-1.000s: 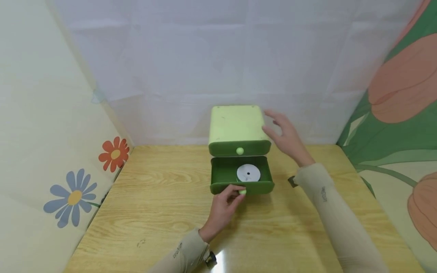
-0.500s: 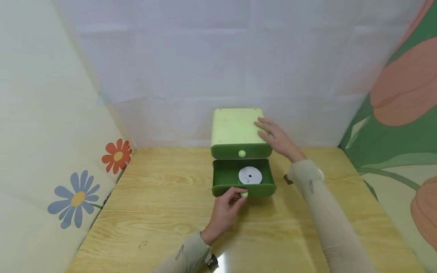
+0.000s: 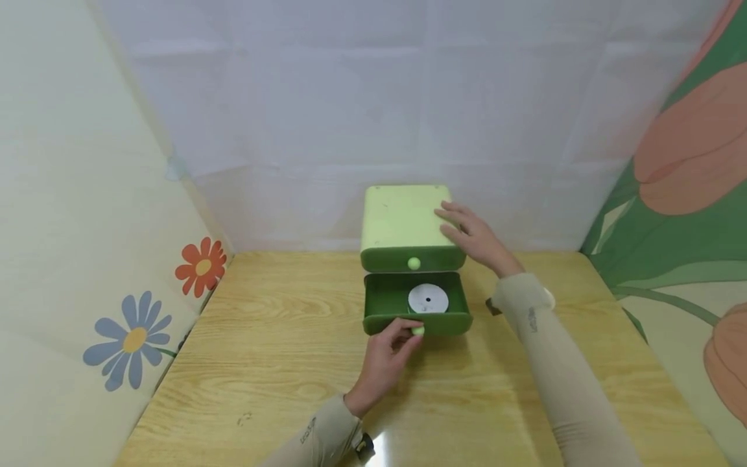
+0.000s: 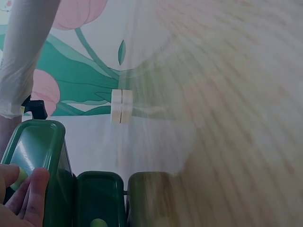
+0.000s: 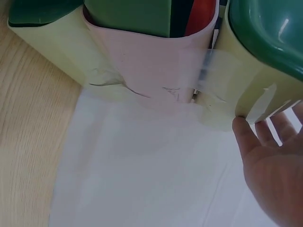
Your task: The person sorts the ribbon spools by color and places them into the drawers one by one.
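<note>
A small drawer cabinet has a light-green top (image 3: 403, 214) and dark-green drawer fronts. Its middle drawer (image 3: 379, 298) is pulled out. Inside lies a flat white disc (image 3: 428, 298) with a dark hole at its centre; its exact kind is unclear. My left hand (image 3: 382, 363) pinches the pale-green round knob (image 3: 417, 331) of that drawer between thumb and fingers. With spread fingers, my right hand (image 3: 478, 240) rests on the right edge of the cabinet's top. In the right wrist view, fingers (image 5: 244, 135) touch the pale-yellow upper casing (image 5: 258, 90), above the pink middle casing (image 5: 147, 66).
The cabinet stands at the back of a wood-grain table (image 3: 280, 350), close to a white sheet (image 3: 303, 130). Flower-patterned panels rise on both sides. Below the pulled-out drawer, the left wrist view shows another drawer front (image 4: 99, 198), pushed in. Clear tape (image 5: 218, 71) crosses the casings.
My right hand has moved left from beside the cabinet onto its top edge, then stayed there. The left hand keeps its pinch on the knob, and the drawer stays pulled out.
</note>
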Demonstrator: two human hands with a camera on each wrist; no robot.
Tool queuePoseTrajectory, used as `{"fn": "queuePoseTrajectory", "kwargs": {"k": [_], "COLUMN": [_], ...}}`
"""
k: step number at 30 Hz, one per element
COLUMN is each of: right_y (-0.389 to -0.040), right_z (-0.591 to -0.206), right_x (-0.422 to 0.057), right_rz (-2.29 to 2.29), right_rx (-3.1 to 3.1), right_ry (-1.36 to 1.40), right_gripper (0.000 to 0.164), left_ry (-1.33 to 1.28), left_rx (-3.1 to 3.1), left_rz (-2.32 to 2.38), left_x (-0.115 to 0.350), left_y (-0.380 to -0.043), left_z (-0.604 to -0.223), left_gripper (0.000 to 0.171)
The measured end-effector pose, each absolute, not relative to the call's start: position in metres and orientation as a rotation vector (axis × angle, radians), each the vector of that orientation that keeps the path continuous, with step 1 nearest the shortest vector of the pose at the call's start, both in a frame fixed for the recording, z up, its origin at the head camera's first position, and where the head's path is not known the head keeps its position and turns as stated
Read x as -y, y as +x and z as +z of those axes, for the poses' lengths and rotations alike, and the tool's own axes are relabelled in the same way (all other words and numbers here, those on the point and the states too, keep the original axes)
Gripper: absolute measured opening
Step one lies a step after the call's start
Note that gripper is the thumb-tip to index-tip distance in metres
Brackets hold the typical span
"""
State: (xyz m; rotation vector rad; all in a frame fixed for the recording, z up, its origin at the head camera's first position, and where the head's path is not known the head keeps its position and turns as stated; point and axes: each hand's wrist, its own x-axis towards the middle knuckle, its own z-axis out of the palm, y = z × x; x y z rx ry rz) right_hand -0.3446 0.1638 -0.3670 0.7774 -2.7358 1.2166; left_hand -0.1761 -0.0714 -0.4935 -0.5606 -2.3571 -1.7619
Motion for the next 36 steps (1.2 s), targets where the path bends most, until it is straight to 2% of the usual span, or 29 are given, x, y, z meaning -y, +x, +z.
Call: {"fn": "queuePoseTrajectory", "kwargs": {"k": [36], "right_y": [-0.337], "right_z": [-0.366], "right_x": [-0.167], "right_rz": [1.221], "right_rx": [2.737], "right_ry": [0.757], "right_gripper": [0.054], "left_ry": [-0.568], "left_rx": [2.311], "left_rz": [-1.655], "left_x": [0.067], "left_y": [-0.227], "left_z": [-0.486], "left_gripper": [0.017]}}
